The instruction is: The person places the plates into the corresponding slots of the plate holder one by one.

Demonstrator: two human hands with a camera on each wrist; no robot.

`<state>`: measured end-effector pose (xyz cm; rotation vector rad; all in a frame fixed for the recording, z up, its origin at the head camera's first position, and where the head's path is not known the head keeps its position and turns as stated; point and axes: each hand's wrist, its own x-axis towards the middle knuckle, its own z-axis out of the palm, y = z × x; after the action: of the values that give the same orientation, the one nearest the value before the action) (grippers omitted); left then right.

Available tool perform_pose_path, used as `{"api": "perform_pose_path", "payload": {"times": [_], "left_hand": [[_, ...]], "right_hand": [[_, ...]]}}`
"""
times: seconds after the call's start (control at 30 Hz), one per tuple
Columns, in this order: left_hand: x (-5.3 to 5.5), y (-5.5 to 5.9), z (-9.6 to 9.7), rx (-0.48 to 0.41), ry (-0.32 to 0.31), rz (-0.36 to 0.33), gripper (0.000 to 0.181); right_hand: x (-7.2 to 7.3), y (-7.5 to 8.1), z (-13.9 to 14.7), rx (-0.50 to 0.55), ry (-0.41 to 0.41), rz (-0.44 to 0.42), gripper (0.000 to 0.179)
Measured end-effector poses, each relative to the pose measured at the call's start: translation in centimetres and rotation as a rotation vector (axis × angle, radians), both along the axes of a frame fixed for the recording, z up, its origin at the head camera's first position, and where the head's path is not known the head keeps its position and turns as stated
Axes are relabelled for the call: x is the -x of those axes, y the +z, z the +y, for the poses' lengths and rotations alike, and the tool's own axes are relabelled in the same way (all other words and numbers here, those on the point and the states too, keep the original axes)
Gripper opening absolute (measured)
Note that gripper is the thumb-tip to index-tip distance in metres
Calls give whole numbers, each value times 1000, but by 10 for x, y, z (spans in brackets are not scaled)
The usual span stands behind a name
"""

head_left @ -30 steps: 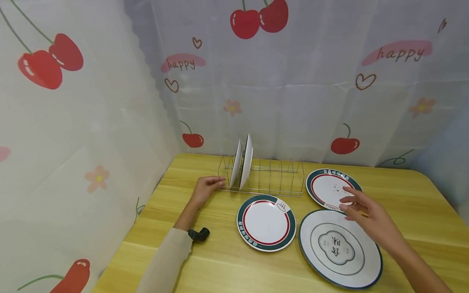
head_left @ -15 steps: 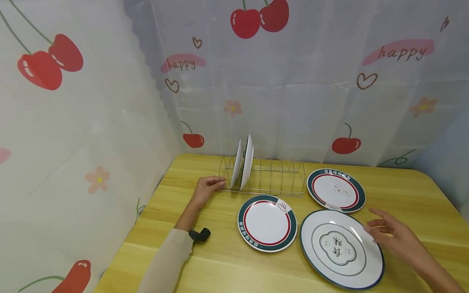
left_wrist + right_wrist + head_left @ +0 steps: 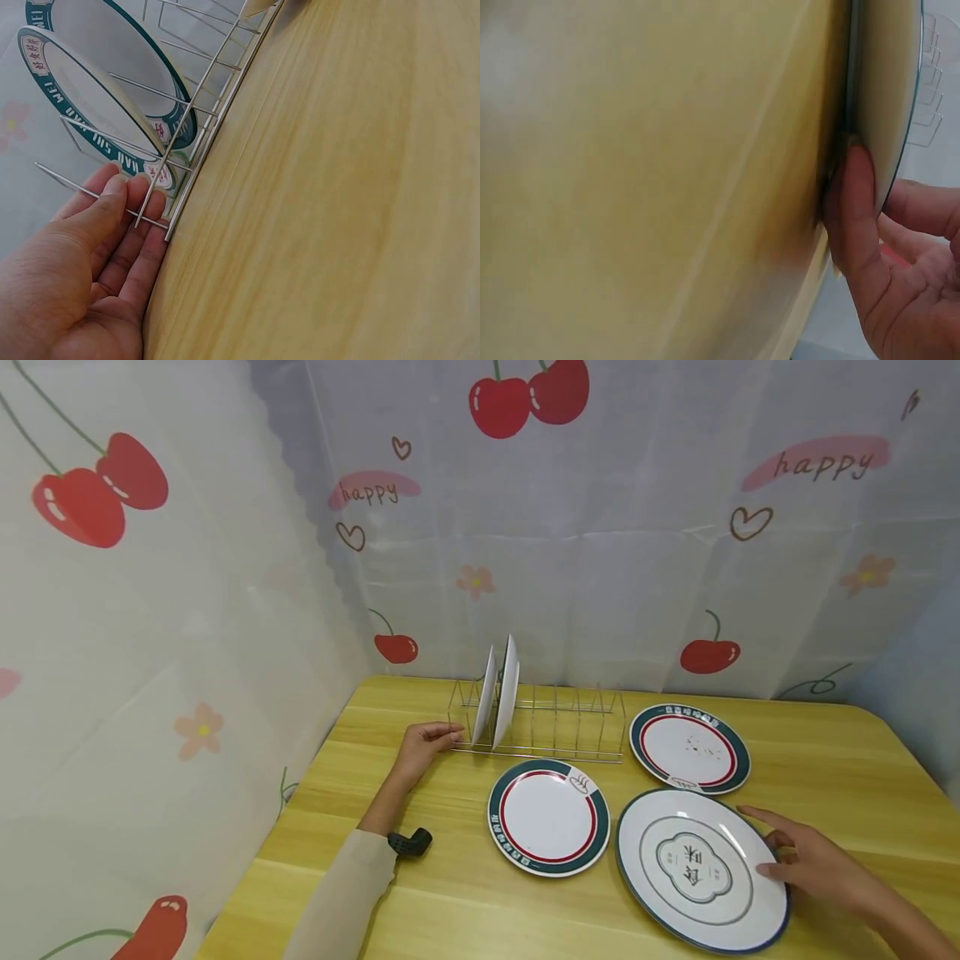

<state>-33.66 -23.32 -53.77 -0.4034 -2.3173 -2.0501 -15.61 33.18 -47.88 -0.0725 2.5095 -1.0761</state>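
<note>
Right hand (image 3: 813, 866): pinched blue-rimmed round plate (image 3: 697, 881).
Left hand (image 3: 422, 753): pinched silver-wire rack (image 3: 570, 752).
Between: green-banded plate (image 3: 549, 818) lay.
Right forearm (image 3: 911, 922): was cropped.

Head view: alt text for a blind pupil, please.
A right hand grips the edge of a large white plate; the left hand holds a wire rack with plates standing in it. Two green-rimmed plates lie on the table.

Left sleeve (image 3: 343, 893) plain beige; black bent piece (image 3: 412, 842) with rounded end at cuff (image 3: 377, 847)
</note>
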Motion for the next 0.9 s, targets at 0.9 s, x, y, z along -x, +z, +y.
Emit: {"api": "perform_pose_path", "payload": {"times": [0.9], "left_hand": [[-2,1,2,-4,-3,-2,20]], "right_hand": [[-18,43,-4,396,-62,-247,83]]}}
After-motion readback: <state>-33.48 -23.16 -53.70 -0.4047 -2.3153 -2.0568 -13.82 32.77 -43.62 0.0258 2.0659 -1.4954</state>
